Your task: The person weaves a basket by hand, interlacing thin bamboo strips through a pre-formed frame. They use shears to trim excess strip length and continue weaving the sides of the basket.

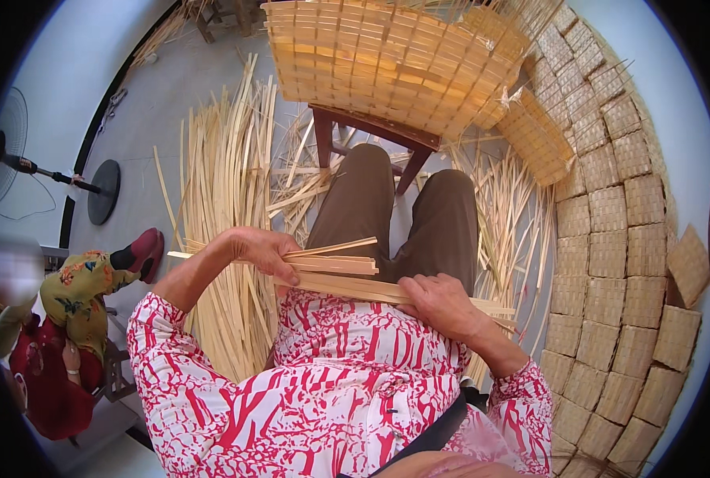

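Across my lap lie flat, pale bamboo strips point(341, 284), gathered in a loose bundle. My left hand point(264, 253) is closed around their left part, with the thumb pressed on top and several strip ends fanning out to the right. Farther right, my right hand point(441, 303) grips the lower strips, whose other ends stick out past its wrist. Its fingertips are partly hidden under the hand. Beyond my knees, a large woven bamboo panel point(387, 64) rests on a dark red wooden stool point(375, 127).
Long loose strips point(226, 175) cover the floor at my left, and more strips point(510, 211) lie at right. Stacked woven pieces point(610, 247) line the right wall. A standing fan point(104, 191) and a seated person point(72, 350) are on the left.
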`<state>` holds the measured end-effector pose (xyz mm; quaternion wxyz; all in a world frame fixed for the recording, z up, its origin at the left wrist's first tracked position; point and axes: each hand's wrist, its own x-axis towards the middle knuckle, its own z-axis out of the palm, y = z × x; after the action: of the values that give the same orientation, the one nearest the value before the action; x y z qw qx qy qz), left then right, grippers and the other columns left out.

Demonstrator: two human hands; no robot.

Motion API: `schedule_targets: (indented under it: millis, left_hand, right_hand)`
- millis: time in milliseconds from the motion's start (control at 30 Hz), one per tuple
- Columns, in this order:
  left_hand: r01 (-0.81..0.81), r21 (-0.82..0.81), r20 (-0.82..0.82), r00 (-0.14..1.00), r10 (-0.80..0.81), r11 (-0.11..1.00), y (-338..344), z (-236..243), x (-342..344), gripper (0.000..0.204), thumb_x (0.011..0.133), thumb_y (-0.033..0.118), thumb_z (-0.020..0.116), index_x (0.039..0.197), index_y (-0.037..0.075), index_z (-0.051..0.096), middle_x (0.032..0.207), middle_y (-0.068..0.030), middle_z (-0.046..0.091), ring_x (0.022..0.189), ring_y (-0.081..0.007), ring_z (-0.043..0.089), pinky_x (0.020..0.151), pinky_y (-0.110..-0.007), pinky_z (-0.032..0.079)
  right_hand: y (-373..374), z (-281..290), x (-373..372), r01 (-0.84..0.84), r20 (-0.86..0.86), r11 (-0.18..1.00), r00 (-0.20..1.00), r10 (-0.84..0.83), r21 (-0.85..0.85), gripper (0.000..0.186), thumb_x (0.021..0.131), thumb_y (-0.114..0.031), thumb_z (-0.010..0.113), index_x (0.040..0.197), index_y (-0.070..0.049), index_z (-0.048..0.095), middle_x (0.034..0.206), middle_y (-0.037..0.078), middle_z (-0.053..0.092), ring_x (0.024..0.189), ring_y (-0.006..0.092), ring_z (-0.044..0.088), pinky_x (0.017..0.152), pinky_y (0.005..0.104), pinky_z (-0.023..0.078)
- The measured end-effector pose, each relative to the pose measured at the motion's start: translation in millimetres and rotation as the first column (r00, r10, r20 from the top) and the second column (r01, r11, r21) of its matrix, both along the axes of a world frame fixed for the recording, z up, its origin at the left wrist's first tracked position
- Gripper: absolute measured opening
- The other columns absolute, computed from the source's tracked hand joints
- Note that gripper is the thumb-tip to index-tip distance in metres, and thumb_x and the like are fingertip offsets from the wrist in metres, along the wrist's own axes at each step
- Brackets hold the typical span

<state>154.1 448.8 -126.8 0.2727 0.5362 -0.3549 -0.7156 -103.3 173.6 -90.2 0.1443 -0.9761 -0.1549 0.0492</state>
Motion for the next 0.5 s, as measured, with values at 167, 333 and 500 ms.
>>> schedule_targets:
  millis: [167, 333, 500]
  left_hand:
    - [0.029, 0.009, 0.109, 0.994, -0.029, 1.0, 1.7, 5.7, 3.0, 0.03, 0.087, 0.033, 0.075, 0.096, 0.005, 0.072, 0.077, 0.0012, 0.071, 0.068, -0.0072, 0.055, 0.058, -0.025, 0.04]
    - [-0.051, 0.057, 0.371, 0.928, 0.026, 0.997, 2.0, 2.2, 7.3, 0.029, 0.085, 0.033, 0.077, 0.104, 0.012, 0.074, 0.081, 0.0037, 0.071, 0.065, -0.0067, 0.053, 0.058, -0.025, 0.041]
    - [-0.15, -0.186, 0.585, 0.777, 0.231, 0.971, -11.3, 27.8, 44.3, 0.028, 0.091, 0.035, 0.065, 0.102, 0.01, 0.073, 0.08, -0.0007, 0.072, 0.065, -0.0109, 0.061, 0.06, -0.032, 0.049]
  right_hand:
    - [-0.2, 7.9, -1.6, 0.052, -0.003, 0.989, 0.999, -0.052, 0.139, 0.029, 0.089, -0.032, 0.066, 0.103, -0.008, 0.056, 0.083, 0.01, 0.062, 0.074, 0.0301, 0.064, 0.067, 0.0417, 0.051]
    - [-1.1, -22.6, -4.2, 0.137, -0.077, 0.961, 0.99, -0.122, 0.239, 0.034, 0.088, -0.031, 0.066, 0.115, -0.011, 0.059, 0.089, 0.012, 0.062, 0.082, 0.034, 0.064, 0.071, 0.0443, 0.052]
    - [7.2, -21.0, -1.6, 0.167, -0.09, 0.957, 0.985, -0.15, 0.236, 0.038, 0.087, -0.03, 0.067, 0.118, -0.011, 0.061, 0.09, 0.012, 0.062, 0.085, 0.0327, 0.064, 0.072, 0.0447, 0.052]
